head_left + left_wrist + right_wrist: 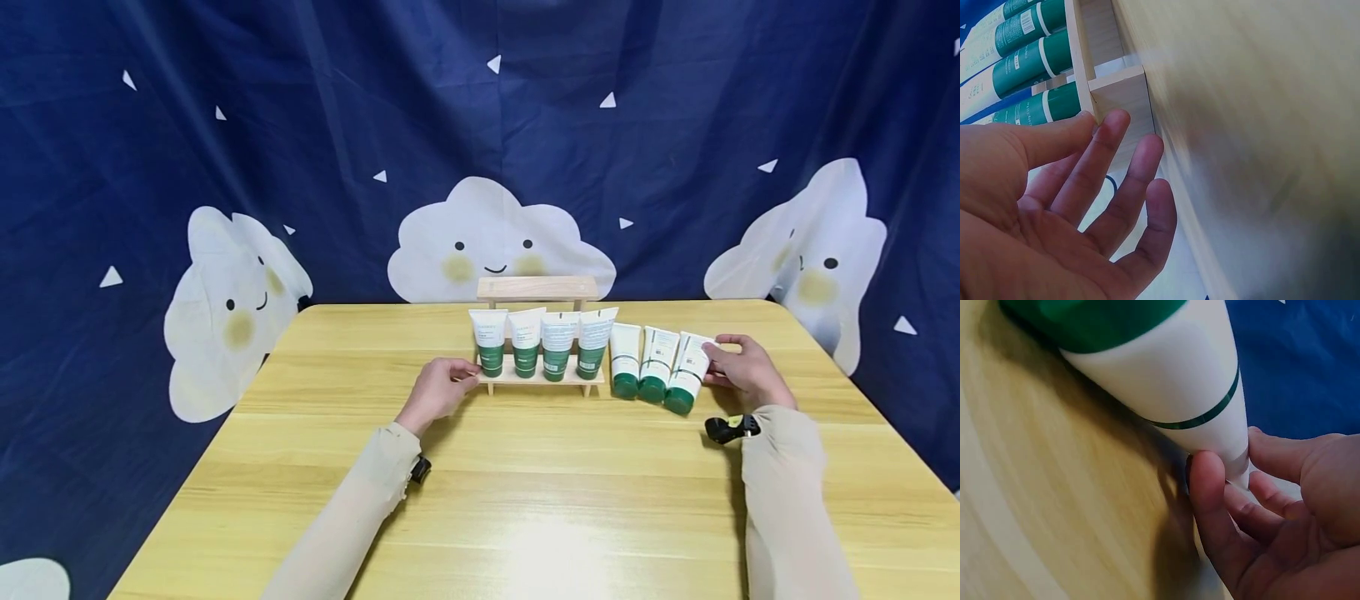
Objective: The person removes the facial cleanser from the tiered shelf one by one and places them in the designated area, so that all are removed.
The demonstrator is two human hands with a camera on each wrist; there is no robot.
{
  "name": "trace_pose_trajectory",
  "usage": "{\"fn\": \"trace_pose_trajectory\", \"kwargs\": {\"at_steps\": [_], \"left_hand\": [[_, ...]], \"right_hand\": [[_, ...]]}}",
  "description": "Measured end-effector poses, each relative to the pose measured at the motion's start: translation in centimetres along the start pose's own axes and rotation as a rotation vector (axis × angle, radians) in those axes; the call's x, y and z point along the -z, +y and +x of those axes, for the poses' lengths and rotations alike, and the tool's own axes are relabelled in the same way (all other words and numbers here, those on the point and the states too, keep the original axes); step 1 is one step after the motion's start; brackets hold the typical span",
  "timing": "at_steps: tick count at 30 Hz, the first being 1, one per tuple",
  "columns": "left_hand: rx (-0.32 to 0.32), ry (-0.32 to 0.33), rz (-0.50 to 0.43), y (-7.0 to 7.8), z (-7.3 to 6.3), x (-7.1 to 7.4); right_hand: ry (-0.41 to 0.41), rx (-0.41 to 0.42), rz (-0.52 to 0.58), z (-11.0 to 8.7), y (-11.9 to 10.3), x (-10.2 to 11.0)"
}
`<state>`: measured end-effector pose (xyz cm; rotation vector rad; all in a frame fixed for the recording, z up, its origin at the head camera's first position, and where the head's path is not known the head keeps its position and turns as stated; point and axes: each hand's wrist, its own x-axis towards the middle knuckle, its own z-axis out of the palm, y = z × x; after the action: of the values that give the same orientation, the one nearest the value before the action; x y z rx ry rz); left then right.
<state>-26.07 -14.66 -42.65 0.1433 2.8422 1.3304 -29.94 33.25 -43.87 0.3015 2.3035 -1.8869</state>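
A small wooden rack (537,288) holds several white-and-green squeeze tubes (491,340), standing in a row with their green ends down. My left hand (437,392) pinches the rack's left end; in the left wrist view, thumb and index finger meet at the corner of its shelf (1124,100). Three more squeeze tubes with green caps lie side by side to the right of the rack. The rightmost squeeze tube (689,367) is in my right hand (750,373). Close up in the right wrist view, thumb and fingers grip the narrow crimped end of this white tube (1166,387).
The other two lying tubes, a left one (625,354) and a middle one (657,358), are between the rack and my right hand. A wooden table (480,475) extends toward me. Behind its far edge hangs a dark blue curtain (337,100) with clouds.
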Motion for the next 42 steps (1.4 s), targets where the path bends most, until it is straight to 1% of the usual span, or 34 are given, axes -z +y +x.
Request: {"fn": "trace_pose_trajectory", "kwargs": {"at_steps": [2, 4, 7, 11, 14, 17, 20, 24, 31, 38, 42], "left_hand": [[0.000, -0.002, 0.006, 0.1, 0.0, 0.0], [-0.001, -0.003, 0.014, 0.1, -0.1, 0.0], [0.003, -0.006, 0.016, 0.1, -0.1, 0.0], [0.002, -0.007, 0.019, 0.2, -0.1, 0.0], [-0.007, -0.005, 0.028, 0.2, -0.1, 0.0], [-0.003, -0.005, 0.027, 0.2, -0.2, 0.0], [0.009, -0.006, 0.020, 0.2, -0.2, 0.0], [0.015, -0.004, 0.017, 0.2, -0.3, 0.1], [0.013, -0.001, 0.018, 0.3, -0.3, 0.1], [0.014, 0.000, 0.007, 0.3, -0.3, 0.2], [0.004, 0.001, 0.012, 0.3, -0.3, 0.1]], "right_hand": [[0.001, -0.006, -0.024, 0.0, 0.0, 0.0], [-0.011, -0.009, -0.021, -0.1, -0.1, 0.0], [-0.042, -0.005, -0.034, -0.4, -0.2, 0.1], [-0.081, 0.004, -0.081, -0.6, -0.4, 0.2], [-0.115, -0.014, -0.089, -0.8, -0.6, 0.2], [-0.149, -0.030, -0.111, -1.0, -0.8, 0.2], [-0.163, -0.026, -0.147, -1.0, -1.0, 0.0], [-0.150, -0.021, -0.149, -0.8, -1.1, -0.3], [-0.137, -0.013, -0.104, -0.6, -1.4, -1.3], [-0.135, 0.036, -0.175, -0.2, -1.8, -2.4], [-0.115, 0.045, -0.188, 0.1, -1.7, -3.1]]}}
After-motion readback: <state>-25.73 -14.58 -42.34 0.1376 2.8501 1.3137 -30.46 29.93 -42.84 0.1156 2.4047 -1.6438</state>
